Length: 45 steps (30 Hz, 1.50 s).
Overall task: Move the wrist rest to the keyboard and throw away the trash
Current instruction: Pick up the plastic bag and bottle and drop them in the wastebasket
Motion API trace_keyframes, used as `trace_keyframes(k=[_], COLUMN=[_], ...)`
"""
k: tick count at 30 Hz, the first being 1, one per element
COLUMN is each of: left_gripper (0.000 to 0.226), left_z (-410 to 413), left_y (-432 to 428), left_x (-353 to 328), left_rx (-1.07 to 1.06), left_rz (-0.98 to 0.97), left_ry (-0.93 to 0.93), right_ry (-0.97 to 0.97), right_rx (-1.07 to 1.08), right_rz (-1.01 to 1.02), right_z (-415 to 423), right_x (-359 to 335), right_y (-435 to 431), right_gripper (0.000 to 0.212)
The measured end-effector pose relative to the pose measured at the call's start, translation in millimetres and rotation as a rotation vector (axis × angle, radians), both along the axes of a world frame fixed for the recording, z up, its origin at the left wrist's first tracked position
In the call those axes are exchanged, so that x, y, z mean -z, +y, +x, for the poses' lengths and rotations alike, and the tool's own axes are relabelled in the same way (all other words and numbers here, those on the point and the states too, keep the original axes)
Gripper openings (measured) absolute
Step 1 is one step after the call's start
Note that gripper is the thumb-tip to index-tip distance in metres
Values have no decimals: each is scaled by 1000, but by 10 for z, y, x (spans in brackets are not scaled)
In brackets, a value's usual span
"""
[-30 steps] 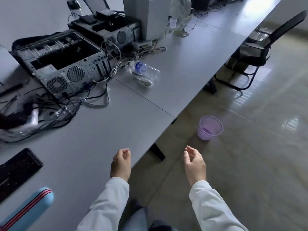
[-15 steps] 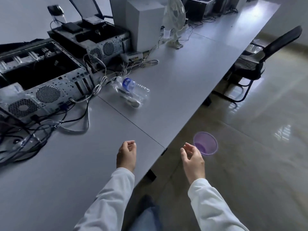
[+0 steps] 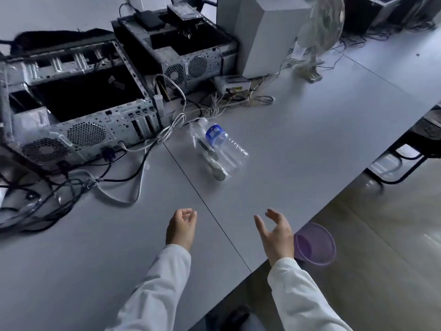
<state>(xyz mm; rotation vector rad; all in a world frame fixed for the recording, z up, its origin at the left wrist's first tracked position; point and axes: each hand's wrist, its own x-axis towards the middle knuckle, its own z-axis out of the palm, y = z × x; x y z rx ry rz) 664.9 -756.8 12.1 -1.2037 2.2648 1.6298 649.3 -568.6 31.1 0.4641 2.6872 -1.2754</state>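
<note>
An empty clear plastic bottle [image 3: 222,149] with a blue label lies on its side on the grey table [image 3: 298,139], near the computer cables. A purple bin [image 3: 315,244] stands on the floor just off the table's edge. My left hand [image 3: 181,229] hovers over the table with its fingers curled and nothing in it. My right hand [image 3: 274,231] is beside it near the table edge, fingers spread and empty, partly covering the bin. Both hands are well short of the bottle. The wrist rest and keyboard are out of view.
Two opened computer cases [image 3: 78,108] [image 3: 181,46] with tangled cables [image 3: 71,187] fill the left and back. A white box [image 3: 257,32], a small router [image 3: 232,83] and a desk fan [image 3: 317,32] stand behind. A black chair [image 3: 417,144] is at the right.
My view has shifted right and forward, so the keyboard and blue wrist rest left the frame. Both hands moved over the table toward the bottle, and my right hand's fingers spread.
</note>
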Motion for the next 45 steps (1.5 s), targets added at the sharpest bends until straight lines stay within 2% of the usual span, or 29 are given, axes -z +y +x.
trace_keyframes(k=[11,19,30,34,38,43,45], left_gripper=[35,52,64,67,69,90,93], left_z=[-876,-1754,-2275,-2359,-2429,-2524,-2556], left_y=[98,220,214,262,322,423,452], left_x=[155,229,446,482,491,476,493], left_rx=[-280,-425,-456,-462,-445,-404,-403], left_rz=[21,0,-72,-135,-181,-257,-266], left_ry=[-63,-80,-146,-156,-180,-263,-279], right_ry=[-65,-160,-344,-370,-389,-378,-383], right_rx=[-183,-386,-607,-581,-532,-508,-482], right_rz=[-1,-14,19,-17,-41,-93,-141], right_z=[-1598,-2493,-2922,-2966,-2979,-2974,-2967], right_x=[225,408,631,692,656,629,636], right_y=[-201,-322,-489,-418,-291,-61,10], right_gripper=[67,76,77,68,73,63,52])
